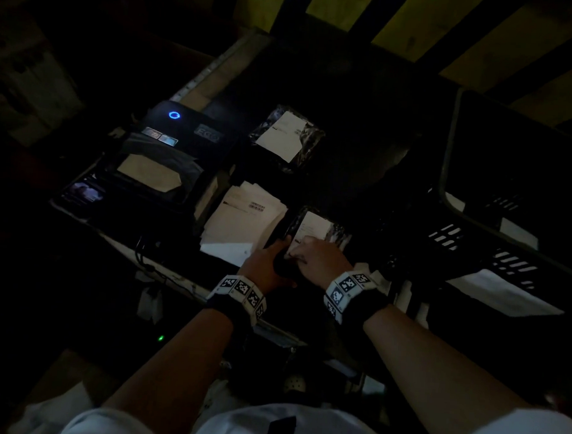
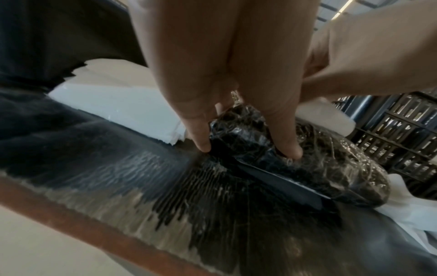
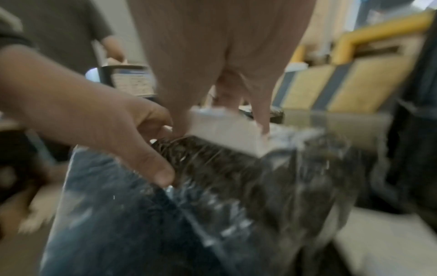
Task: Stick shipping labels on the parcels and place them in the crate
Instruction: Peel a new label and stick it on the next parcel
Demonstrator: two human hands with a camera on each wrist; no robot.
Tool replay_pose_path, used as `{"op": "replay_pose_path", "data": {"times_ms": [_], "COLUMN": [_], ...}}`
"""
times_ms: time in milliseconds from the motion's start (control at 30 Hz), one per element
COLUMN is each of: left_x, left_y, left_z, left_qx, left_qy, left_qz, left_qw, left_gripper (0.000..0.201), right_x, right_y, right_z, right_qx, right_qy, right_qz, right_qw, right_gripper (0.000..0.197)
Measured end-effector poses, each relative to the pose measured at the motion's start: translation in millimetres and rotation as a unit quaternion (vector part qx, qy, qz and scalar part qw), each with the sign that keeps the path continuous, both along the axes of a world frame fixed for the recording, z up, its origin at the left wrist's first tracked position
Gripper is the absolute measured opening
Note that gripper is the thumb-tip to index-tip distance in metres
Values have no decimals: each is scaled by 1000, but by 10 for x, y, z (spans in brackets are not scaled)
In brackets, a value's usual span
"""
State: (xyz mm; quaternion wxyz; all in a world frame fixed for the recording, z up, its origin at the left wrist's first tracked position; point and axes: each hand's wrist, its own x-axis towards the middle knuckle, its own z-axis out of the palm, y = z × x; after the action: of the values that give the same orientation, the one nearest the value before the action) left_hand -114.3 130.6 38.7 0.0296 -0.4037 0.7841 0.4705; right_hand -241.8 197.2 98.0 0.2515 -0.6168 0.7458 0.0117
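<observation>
A black plastic-wrapped parcel [image 1: 338, 234] [image 2: 319, 168] [image 3: 236, 168] lies near the table's front edge, with a white shipping label [image 1: 313, 226] [image 2: 328, 115] [image 3: 224, 128] on top. My left hand [image 1: 281, 246] [image 2: 248, 150] [image 3: 165, 153] grips the parcel's near-left corner, thumb on its side and fingers on top. My right hand [image 1: 298, 253] [image 3: 220, 123] presses straight fingers down on the label's near edge. A second black parcel [image 1: 286, 135], with a label on it, lies further back. The black slatted crate [image 1: 474, 218] [image 2: 390, 130] stands to the right.
A black label printer [image 1: 183, 130] with a blue light sits at the table's left. A pile of loose white labels [image 1: 242, 218] lies between printer and parcel. White sheets lie inside the crate. Another person stands beyond the table in the right wrist view. The head view is very dark.
</observation>
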Motion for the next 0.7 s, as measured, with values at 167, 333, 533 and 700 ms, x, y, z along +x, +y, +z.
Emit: {"op": "replay_pose_path", "data": {"times_ms": [167,333,533,700], "left_x": [8,39,20,4], "left_y": [0,-9,10,46], "left_z": [12,7,31,47], "left_qx": [0,-3,-2,-10], "left_qy": [4,11,2,-11], "left_qz": [1,1,3,9], "left_qw": [1000,1000,1000,1000], "left_gripper": [100,98,98,97], "right_x": [24,-127,-136,-119], "right_y": [20,62,133,201], "right_z": [17,37,-37,-36], "right_qx": [-33,-89,-147,-189], "right_qy": [-29,-92,-122,-136], "right_qz": [-45,-150,-249,-308], "right_qw": [998,980,949,923], "right_gripper": [23,30,31,24]}}
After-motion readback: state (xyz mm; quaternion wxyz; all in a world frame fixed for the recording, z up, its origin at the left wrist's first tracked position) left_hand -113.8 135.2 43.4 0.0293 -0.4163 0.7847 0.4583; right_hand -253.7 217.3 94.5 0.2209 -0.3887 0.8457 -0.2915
